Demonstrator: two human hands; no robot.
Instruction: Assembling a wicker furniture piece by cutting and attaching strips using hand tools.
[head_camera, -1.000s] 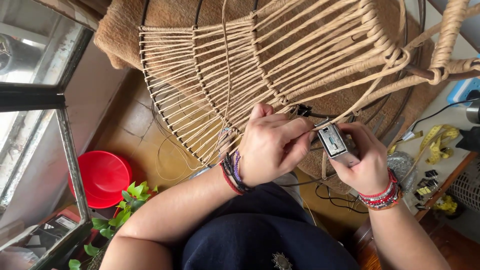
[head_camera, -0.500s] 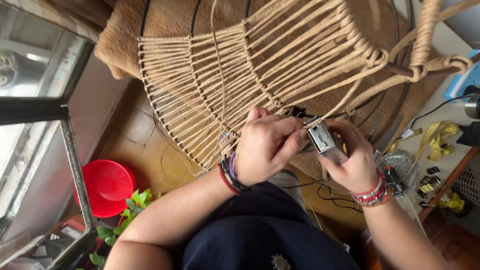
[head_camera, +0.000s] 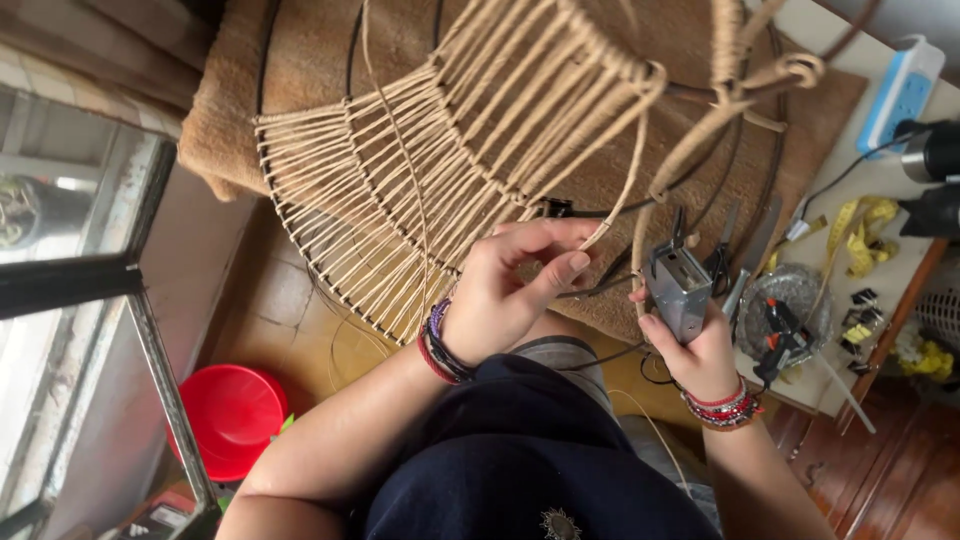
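Head view, biggest first. Wire frame (head_camera: 300, 230) wrapped in jute cord fills the top, resting over a tan cloth (head_camera: 300, 60) and tilted down toward my lap. It looks light but stiff, and the cord wraps look rough and grippy; I'd hold it by the bare rim wire, not the wraps, which could slide.

Red bucket (head_camera: 232, 418) sits on the floor at lower left, well apart from the work.

Table (head_camera: 870, 190) on the right: a power strip (head_camera: 905, 90) at its far edge, a yellow tape measure (head_camera: 860, 225) mid-table, a glue gun (head_camera: 785, 340) near the front edge, binder clips just beside it.

My left hand (head_camera: 510, 290) is curled, with thumb and forefinger pinching the loose cord end (head_camera: 625, 205) just below the frame's lower edge. The cord is soft and limp, so pinch close to the frame to keep tension.

My right hand (head_camera: 700, 345) is closed around a small metal stapler-like tool (head_camera: 680, 285), held upright, nose up toward the cord. It looks hard and smooth, so grip it by the body.
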